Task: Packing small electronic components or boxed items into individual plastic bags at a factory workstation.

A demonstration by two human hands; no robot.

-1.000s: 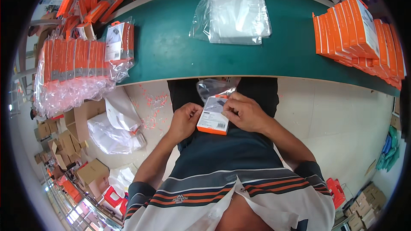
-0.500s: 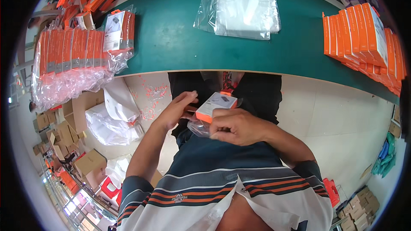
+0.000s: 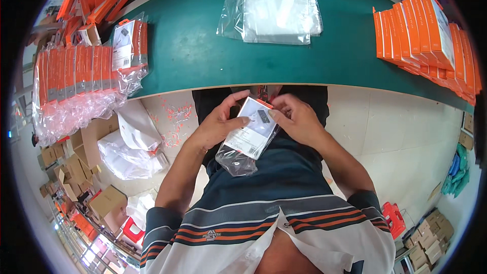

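Now boxed packet [image 3: 252,133] in clear bag, between both hands' fingers [image 3: 242,120]

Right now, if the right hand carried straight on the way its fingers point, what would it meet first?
The right hand points toward the person's left, its fingertips already on the white and orange box in its clear bag. Past the box it would probably meet the left hand, though depth is unclear.

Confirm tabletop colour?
Green table, clearest in the head view.
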